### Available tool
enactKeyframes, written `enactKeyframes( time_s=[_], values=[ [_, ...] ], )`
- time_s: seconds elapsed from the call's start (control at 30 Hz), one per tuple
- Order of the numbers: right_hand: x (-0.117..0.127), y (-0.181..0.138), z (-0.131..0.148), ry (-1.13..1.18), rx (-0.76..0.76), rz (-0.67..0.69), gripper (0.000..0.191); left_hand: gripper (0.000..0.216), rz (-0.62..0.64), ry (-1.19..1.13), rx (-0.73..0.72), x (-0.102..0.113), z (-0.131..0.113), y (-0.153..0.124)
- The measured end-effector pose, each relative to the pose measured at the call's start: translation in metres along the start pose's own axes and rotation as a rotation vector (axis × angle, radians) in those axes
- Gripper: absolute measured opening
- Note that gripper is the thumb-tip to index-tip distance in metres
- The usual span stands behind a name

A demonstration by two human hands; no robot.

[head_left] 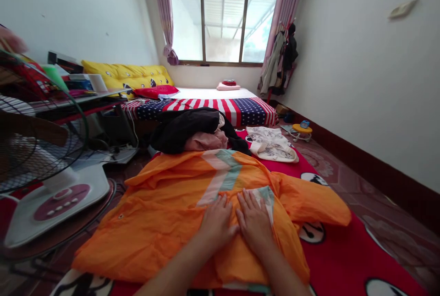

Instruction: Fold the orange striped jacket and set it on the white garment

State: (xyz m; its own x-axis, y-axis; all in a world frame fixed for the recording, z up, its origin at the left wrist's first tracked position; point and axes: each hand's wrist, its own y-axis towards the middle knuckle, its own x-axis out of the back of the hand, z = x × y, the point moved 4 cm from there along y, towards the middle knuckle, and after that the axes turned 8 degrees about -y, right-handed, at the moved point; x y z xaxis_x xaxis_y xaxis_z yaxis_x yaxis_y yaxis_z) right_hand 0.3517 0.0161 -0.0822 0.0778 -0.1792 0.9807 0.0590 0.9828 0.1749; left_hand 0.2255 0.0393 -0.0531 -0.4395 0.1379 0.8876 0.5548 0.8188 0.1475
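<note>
An orange garment (pixel 165 222) with white and teal stripes lies spread on a red mat (pixel 343 264) on the floor. My left hand (pixel 217 222) and my right hand (pixel 255 222) lie flat on its middle, side by side, fingers stretched out and pointing away from me. Both hands press on the cloth and hold nothing. Just beyond the garment sits a heap of clothes, a black piece (pixel 185 131) over a pink one (pixel 206 142).
A white patterned cloth (pixel 271 145) lies at the right of the heap. A floor fan (pixel 37 149) stands close at the left. Behind are a low bed with a stars-and-stripes cover (pixel 237 108), a cluttered desk (pixel 79 96), and a window (pixel 223 21). Bare tiled floor (pixel 371 200) runs along the right wall.
</note>
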Motion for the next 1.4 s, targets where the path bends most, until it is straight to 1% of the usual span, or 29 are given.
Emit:
enactKeyframes(
  time_s=[0.03,0.07,0.1,0.17,0.2,0.23,0.3,0.37,0.47,0.5,0.53,0.6,0.67,0.73,0.8,0.83,0.87,0.9,0.97,1.07,1.17,1.2,1.27,1.33,1.37,1.4],
  values=[
    [0.0,0.0,0.0,0.01,-0.004,-0.009,0.05,0.038,-0.003,-0.006,-0.016,0.012,0.002,0.012],
    [0.0,0.0,0.0,0.022,-0.009,-0.016,0.05,0.032,-0.033,-0.002,-0.031,0.025,0.004,0.027],
    [0.0,0.0,-0.001,0.036,-0.014,-0.02,0.049,0.033,-0.102,0.019,-0.043,0.04,0.007,0.044],
    [0.0,-0.001,-0.001,0.064,-0.025,-0.023,0.049,0.043,-0.241,0.115,-0.038,0.067,0.014,0.079],
    [0.0,-0.001,-0.001,0.078,-0.03,-0.025,0.049,0.048,-0.272,0.177,-0.004,0.077,0.019,0.095],
    [0.0,-0.001,-0.002,0.09,-0.032,-0.028,0.049,0.052,-0.274,0.23,0.041,0.084,0.026,0.111],
    [0.0,-0.002,-0.003,0.111,-0.035,-0.037,0.049,0.057,-0.234,0.293,0.125,0.092,0.039,0.135],
    [0.0,-0.002,-0.004,0.129,-0.039,-0.04,0.048,0.055,-0.179,0.305,0.175,0.092,0.051,0.151],
    [-0.001,-0.001,-0.005,0.149,-0.043,-0.036,0.049,0.035,-0.118,0.303,0.216,0.09,0.063,0.158],
    [-0.002,-0.001,-0.005,0.153,-0.044,-0.033,0.049,0.028,-0.108,0.301,0.218,0.09,0.064,0.157],
    [-0.002,-0.001,-0.005,0.157,-0.044,-0.032,0.049,0.025,-0.105,0.298,0.213,0.09,0.063,0.154],
    [-0.001,-0.001,-0.005,0.159,-0.044,-0.031,0.049,0.034,-0.121,0.293,0.179,0.094,0.054,0.143],
    [0.0,-0.002,-0.005,0.159,-0.042,-0.037,0.049,0.039,-0.17,0.28,0.072,0.097,0.04,0.124],
    [0.002,-0.003,-0.004,0.16,-0.039,-0.049,0.048,0.032,-0.225,0.249,-0.084,0.094,0.026,0.097],
    [0.004,-0.003,-0.004,0.168,-0.032,-0.063,0.048,0.021,-0.241,0.198,-0.229,0.081,0.019,0.065],
    [0.005,-0.004,-0.004,0.17,-0.027,-0.071,0.048,0.02,-0.225,0.167,-0.271,0.072,0.021,0.05],
    [0.006,-0.004,-0.003,0.171,-0.022,-0.08,0.047,0.024,-0.196,0.132,-0.299,0.06,0.024,0.035],
    [0.006,-0.004,-0.003,0.17,-0.019,-0.088,0.047,0.028,-0.167,0.093,-0.306,0.048,0.029,0.023],
    [0.008,-0.005,-0.001,0.17,-0.019,-0.1,0.046,0.035,-0.155,0.017,-0.274,0.028,0.042,0.003],
    [0.011,-0.005,-0.001,0.195,-0.029,-0.113,0.043,0.041,-0.216,-0.094,-0.2,0.012,0.056,-0.01],
    [0.019,0.0,-0.008,0.298,-0.025,-0.146,0.033,0.039,-0.246,-0.176,-0.164,0.009,0.06,-0.012],
    [0.024,0.004,-0.013,0.343,-0.033,-0.167,0.029,0.038,-0.247,-0.19,-0.158,0.009,0.06,-0.011],
    [0.035,0.016,-0.028,0.4,-0.084,-0.225,0.029,0.038,-0.249,-0.206,-0.15,0.01,0.059,-0.01],
    [0.046,0.031,-0.046,0.363,-0.165,-0.279,0.036,0.039,-0.259,-0.213,-0.147,0.01,0.059,-0.01],
    [0.05,0.04,-0.053,0.312,-0.19,-0.281,0.043,0.039,-0.268,-0.213,-0.145,0.01,0.059,-0.011],
    [0.052,0.049,-0.058,0.256,-0.191,-0.255,0.05,0.04,-0.279,-0.208,-0.139,0.01,0.058,-0.011]
  ],
)
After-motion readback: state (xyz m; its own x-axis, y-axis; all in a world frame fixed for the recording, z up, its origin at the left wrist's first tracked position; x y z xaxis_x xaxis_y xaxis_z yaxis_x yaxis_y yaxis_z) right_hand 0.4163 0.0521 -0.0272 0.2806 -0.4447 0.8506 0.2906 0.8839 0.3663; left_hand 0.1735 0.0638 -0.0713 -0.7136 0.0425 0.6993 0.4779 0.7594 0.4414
